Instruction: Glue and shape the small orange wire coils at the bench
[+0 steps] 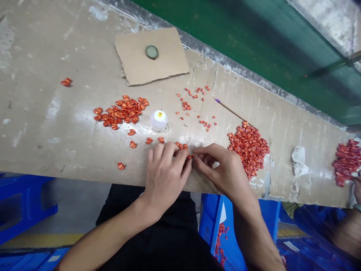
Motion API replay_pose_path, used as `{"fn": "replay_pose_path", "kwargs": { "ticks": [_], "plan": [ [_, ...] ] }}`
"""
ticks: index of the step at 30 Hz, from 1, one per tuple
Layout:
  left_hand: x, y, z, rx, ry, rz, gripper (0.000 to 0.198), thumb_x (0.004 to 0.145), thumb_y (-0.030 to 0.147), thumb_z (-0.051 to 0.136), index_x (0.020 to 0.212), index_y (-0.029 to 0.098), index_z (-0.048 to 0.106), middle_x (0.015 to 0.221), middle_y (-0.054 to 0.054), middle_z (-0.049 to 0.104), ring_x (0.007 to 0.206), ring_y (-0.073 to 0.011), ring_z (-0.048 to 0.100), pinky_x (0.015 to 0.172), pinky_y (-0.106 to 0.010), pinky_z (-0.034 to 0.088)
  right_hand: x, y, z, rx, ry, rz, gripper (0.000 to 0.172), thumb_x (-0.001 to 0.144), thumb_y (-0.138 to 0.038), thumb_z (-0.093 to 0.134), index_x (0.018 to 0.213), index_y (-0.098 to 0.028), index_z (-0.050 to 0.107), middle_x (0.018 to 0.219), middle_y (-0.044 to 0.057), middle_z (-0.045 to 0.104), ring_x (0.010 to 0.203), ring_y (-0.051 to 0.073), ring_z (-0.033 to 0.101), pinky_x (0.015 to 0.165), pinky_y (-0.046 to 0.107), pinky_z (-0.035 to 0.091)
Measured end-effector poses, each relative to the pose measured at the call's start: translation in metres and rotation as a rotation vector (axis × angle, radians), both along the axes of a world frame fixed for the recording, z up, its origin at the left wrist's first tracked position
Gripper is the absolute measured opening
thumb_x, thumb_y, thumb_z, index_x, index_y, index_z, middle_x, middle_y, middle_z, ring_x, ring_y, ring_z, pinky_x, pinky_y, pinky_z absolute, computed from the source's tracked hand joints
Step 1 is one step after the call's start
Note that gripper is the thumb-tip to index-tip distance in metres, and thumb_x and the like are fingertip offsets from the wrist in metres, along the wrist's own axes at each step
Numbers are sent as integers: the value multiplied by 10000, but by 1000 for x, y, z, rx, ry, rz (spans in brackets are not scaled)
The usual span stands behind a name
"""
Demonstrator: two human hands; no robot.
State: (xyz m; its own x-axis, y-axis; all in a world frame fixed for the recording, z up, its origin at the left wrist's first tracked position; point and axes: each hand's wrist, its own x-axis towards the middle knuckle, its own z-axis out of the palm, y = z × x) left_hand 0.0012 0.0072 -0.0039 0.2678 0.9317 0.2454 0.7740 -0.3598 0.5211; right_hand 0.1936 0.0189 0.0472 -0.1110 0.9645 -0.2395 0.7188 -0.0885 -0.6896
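Observation:
At the near side of the table, my left hand (166,169) pinches a small shiny orange-red piece (190,156) between thumb and forefinger. The fingertips of my right hand (218,163) are closed at the other side of it, on a tiny bit too small to make out clearly. Just beyond my left fingers lie more orange-red pieces (182,146), partly hidden by the hand. Past them stands a white candle-shaped light (159,120) with a yellow tip. A loose pile of larger striped orange pieces (125,110) is to its left.
Tiny orange bits (186,106) are scattered mid-table. A dense orange heap (248,146) lies right, by a thin stick with a purple tip (229,107). Cardboard (166,71) bears a bottle cap (152,51). Below is a blue crate (210,222); another person's hand (357,188) is far right.

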Motion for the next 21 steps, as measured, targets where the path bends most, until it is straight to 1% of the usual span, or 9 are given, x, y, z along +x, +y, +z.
{"fn": "replay_pose_path", "kwargs": {
  "ticks": [2,5,9,15,18,21],
  "plan": [
    [-4,-2,0,-31,-10,-19,84,1060,279,758,1136,246,773,1075,-80,728,1040,-306,611,851,-464,439,-4,-4,0,30,-39,1,117,1021,-201,766,1107,-213,845,931,39,770,775,181,711,731,333,570],
    [-8,-3,0,-31,-8,-16,97,1069,297,742,1155,267,774,1110,-87,740,1057,-311,611,865,-471,442,-9,-7,-1,65,-85,-15,94,1041,-212,741,1072,-218,829,923,45,758,761,185,696,722,332,563],
    [-6,-5,-2,-6,14,13,74,1056,291,751,1119,257,770,1109,-89,737,1039,-309,597,849,-461,423,-11,-8,-1,83,-100,-1,118,1053,-205,714,1046,-224,831,925,49,745,768,182,686,724,321,557],
    [-4,-6,1,-27,5,40,47,1080,292,741,1085,266,779,1098,-77,756,1048,-306,583,851,-464,364,-16,-10,0,90,-152,47,178,1080,-191,694,1114,-246,860,991,52,749,817,183,717,716,305,536],
    [-5,-6,2,-42,-6,42,37,1059,288,768,1090,271,779,1104,-71,762,1057,-309,589,856,-471,354,-19,-11,1,87,-206,68,156,1088,-194,696,1093,-229,848,998,56,740,820,186,719,718,308,528],
    [-6,-6,2,-48,-13,45,82,1019,297,809,1086,273,770,1113,-69,768,1056,-315,596,857,-476,357,-22,-12,1,77,-263,89,153,1096,-192,673,1029,-212,808,993,58,718,793,177,694,697,306,505]
  ]
}}
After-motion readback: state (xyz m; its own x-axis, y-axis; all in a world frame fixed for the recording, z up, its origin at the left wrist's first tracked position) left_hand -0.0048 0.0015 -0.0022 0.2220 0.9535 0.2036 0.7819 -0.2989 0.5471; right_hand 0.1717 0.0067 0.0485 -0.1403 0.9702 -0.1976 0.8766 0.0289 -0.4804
